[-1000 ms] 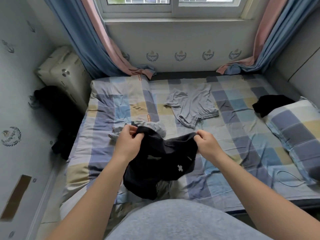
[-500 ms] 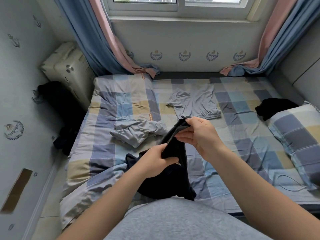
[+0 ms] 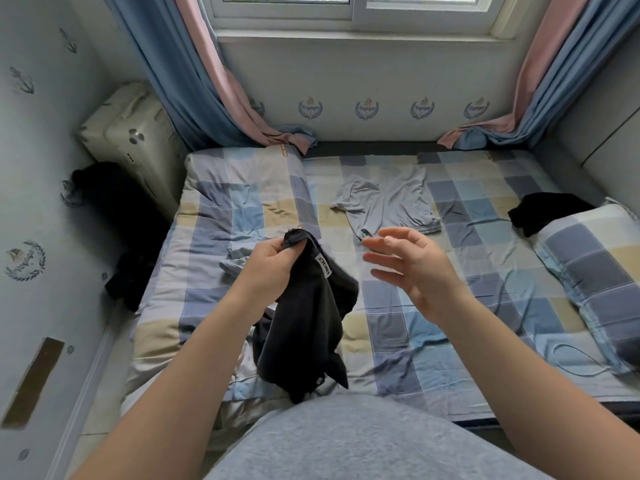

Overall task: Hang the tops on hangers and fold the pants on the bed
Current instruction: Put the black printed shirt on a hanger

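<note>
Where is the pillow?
In the head view the pillow lies on the bed's right side, with a black garment at its far left corner, right of the right hand.

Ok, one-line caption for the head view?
Left hand grips a black garment over the checked bed; right hand open beside it.

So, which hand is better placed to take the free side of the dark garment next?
Probably the right hand: it is open, holds nothing and hovers just beside the dark garment. The left hand grips its top edge.

Checked pillow (image 3: 595, 268) at right; curtains (image 3: 180, 74) (blue, pink) flank window (image 3: 349, 8).
</note>
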The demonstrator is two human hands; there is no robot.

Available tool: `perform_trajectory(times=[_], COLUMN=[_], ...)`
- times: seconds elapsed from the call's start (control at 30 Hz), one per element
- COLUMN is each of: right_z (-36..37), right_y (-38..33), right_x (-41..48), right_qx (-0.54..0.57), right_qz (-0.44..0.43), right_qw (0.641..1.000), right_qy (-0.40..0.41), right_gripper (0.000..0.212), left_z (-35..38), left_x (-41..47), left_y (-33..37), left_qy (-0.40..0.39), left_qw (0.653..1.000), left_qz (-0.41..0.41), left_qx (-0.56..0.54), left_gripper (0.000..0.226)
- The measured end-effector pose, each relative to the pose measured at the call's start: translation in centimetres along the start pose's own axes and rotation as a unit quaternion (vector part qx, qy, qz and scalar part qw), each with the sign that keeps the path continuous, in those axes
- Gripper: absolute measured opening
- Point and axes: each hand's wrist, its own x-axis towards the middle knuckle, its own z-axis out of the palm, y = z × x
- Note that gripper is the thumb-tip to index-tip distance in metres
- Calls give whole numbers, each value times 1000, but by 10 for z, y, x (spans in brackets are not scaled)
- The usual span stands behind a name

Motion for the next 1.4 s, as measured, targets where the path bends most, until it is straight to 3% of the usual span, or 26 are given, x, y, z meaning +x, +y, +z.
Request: perform_trajectory(times=[0.17, 0.27, 0.43, 0.5, 0.63, 0.73, 0.9, 0.97, 1.07, 1.13, 1.27, 1.33, 1.4], right_z=[16, 28, 16, 1, -28, -38, -40, -34, -19, -9, 9, 16, 23], right_y=[26, 50, 88, 102, 115, 108, 84, 72, 52, 37, 9, 0, -8], right_x=[-12, -12, 5, 9, 11, 13, 12, 11, 7, 5, 0, -4, -7], right_qx=[-155, -180, -379, -442, -487, -504, -458, -418, -291, -210, -90, -51, -17], right_qz=[-28, -28, -28, 5, 36, 13, -62, -65, -60, -54, -36, -40, -44], right_qw=[979, 967, 920, 895, 873, 863, 886, 905, 955, 976, 995, 998, 999], right_qy=[-134, -180, -98, -60, 1, 28, 45, 34, 14, 27, 37, 23, 2], right_gripper=[23, 26, 13, 20, 23, 25, 21, 29, 30, 27, 23, 22, 20], left_z=[10, 15, 14, 9, -1, -8, -24, -24, -15, -6, 13, 23, 33], left_x=[-13, -19, -25, -28, -27, -21, -3, 0, 0, -2, -9, -11, -12], left_y=[23, 33, 44, 46, 45, 39, 22, 14, 5, 1, -15, -27, -38], left_qy=[-11, -24, -6, 1, 5, 44, 148, 116, 73, 46, -88, -162, -185], left_qw=[999, 998, 996, 995, 993, 992, 987, 991, 994, 991, 981, 970, 965], left_qz=[-3, 1, 10, 14, 25, 22, 43, 61, 53, 52, 20, -8, -28], left_qx=[-42, -54, -86, -103, -116, -114, -42, -2, 67, 112, 170, 183, 184], left_gripper=[40, 35, 30, 32, 42, 43, 25, 18, 48, 47, 33, 46, 59])
